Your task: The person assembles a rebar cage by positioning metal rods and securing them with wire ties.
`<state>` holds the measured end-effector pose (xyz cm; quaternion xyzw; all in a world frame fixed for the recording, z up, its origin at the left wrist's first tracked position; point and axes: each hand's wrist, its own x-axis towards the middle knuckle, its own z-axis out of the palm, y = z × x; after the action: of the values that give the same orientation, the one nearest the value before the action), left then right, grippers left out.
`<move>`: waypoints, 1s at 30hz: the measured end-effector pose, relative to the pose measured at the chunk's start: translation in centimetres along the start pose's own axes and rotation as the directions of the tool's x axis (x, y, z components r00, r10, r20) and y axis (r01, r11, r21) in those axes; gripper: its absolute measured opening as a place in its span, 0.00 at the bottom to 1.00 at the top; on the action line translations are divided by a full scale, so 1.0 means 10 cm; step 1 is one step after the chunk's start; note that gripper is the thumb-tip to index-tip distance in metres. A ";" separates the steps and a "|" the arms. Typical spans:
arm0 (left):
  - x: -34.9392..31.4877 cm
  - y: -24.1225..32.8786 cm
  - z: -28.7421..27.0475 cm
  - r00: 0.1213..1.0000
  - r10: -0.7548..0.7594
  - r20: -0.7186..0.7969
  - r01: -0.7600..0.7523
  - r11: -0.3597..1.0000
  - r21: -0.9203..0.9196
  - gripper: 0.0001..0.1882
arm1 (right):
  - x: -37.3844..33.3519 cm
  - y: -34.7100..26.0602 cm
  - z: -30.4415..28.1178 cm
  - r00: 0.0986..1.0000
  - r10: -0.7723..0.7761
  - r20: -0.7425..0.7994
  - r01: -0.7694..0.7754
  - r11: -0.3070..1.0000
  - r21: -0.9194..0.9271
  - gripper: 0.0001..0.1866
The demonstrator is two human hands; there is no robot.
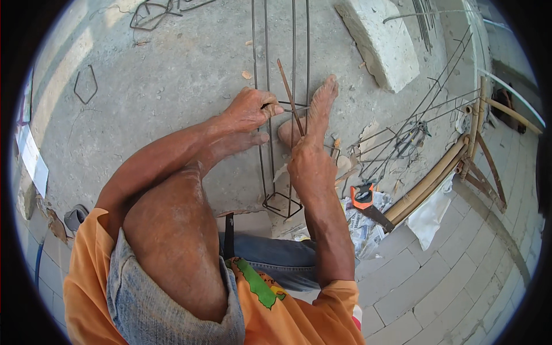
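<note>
A long narrow rebar cage lies on the concrete, running away from me, with a square stirrup at its near end. My left hand is closed on the cage's left bars, thumb and fingers pinched beside another stirrup. In my right hand, a thin rusty metal rod is gripped by its near end. The rod slants up and left across the cage beside that stirrup. My bare feet are at the cage's sides. Whatever lies inside the left fingers is hidden.
A concrete slab piece lies at the far right. An orange-handled handsaw rests on newspaper, near bamboo poles and loose rebar. Bent stirrups lie far left, with a single stirrup nearer.
</note>
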<state>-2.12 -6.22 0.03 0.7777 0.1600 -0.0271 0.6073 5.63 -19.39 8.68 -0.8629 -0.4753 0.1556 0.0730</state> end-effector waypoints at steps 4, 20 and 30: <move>-0.15 -0.06 -0.01 0.990 -0.136 0.044 0.141 0.976 -0.166 0.15 | -0.06 -0.04 -0.12 0.999 -0.016 -0.035 0.016 1.000 -0.004 0.24; 0.01 0.05 0.00 0.995 -0.098 -0.004 0.097 0.989 -0.113 0.14 | -0.07 0.08 0.04 0.984 -0.045 -0.170 0.042 0.999 -0.022 0.47; 0.00 -0.08 0.02 0.993 -0.110 0.035 0.113 0.986 -0.124 0.15 | -0.13 -0.02 -0.33 0.991 0.095 -0.098 -0.086 0.992 0.091 0.27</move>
<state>-2.29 -6.23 -0.73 0.7273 0.1960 -0.0619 0.6549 5.91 -20.28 12.15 -0.8864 -0.4242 0.1348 0.1273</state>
